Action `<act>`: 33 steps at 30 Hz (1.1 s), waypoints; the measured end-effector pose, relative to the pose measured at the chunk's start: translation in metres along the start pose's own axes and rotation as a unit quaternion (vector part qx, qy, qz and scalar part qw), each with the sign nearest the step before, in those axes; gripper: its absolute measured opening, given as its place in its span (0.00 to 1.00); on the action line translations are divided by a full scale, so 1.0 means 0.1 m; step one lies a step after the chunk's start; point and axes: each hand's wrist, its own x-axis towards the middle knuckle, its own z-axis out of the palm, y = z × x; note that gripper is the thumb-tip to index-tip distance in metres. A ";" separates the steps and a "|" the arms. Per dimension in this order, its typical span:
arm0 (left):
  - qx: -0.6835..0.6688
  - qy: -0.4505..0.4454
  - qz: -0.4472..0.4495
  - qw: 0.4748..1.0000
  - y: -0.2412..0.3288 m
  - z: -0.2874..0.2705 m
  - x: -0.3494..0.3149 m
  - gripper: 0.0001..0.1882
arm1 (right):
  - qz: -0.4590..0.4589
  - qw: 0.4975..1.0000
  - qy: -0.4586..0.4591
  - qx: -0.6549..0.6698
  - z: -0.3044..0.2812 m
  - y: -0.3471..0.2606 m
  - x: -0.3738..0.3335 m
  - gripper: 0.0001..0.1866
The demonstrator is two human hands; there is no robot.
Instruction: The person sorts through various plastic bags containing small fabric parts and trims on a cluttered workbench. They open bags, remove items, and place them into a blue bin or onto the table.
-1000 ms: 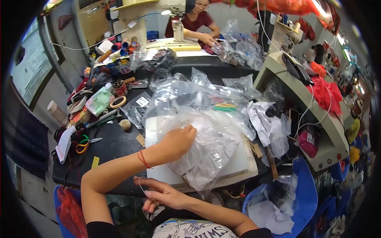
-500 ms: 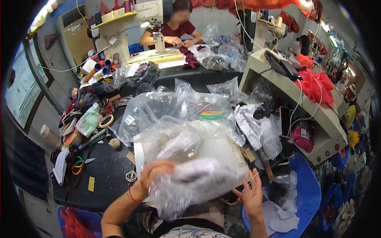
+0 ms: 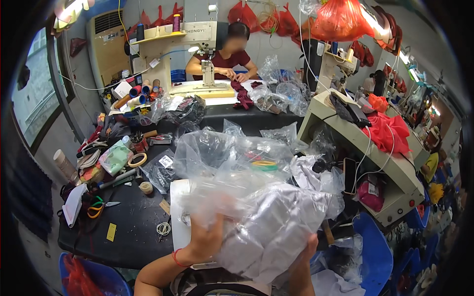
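Note:
A clear plastic bag (image 3: 276,227) filled with folded pale, whitish cloth is held up in front of me above the table. My left hand (image 3: 210,229) is closed on the bag's left end, where loose film bunches; motion smears its fingers. Along the lower right edge, my right hand (image 3: 307,250) grips the same bag, its fingers mostly hidden behind. Beneath and beyond it lies a white board (image 3: 180,197). Larger loose clear plastic bags (image 3: 205,150) are spread at the far side, with yellow and green bands (image 3: 265,165) showing among them.
Orange-handled scissors (image 3: 98,207), a tape roll (image 3: 137,160) and a yellow tag (image 3: 111,232) lie left. A sewing machine (image 3: 368,148) stands right, above a blue bin (image 3: 377,251). Across the table, a person (image 3: 232,59) handles dark red cloth near another sewing machine (image 3: 207,74).
The filled bag has been raised and tilted, its pale cloth now facing me. My right hand, spread beside it before, has closed on its edge. My view has tipped up slightly.

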 end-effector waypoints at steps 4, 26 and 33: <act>0.333 -0.106 0.140 0.927 -0.08 0.08 0.11 0.25 | 0.008 0.992 0.114 -0.061 0.35 -0.27 0.22 0.34; -0.286 -0.054 -0.429 0.855 -0.46 -0.10 -0.44 0.28 | 0.135 0.980 -0.148 0.007 0.56 -0.83 0.19 0.41; -0.238 -0.011 -0.474 0.847 -0.61 -0.14 -0.62 0.37 | 0.102 0.955 0.015 -0.280 0.39 -0.68 0.18 0.33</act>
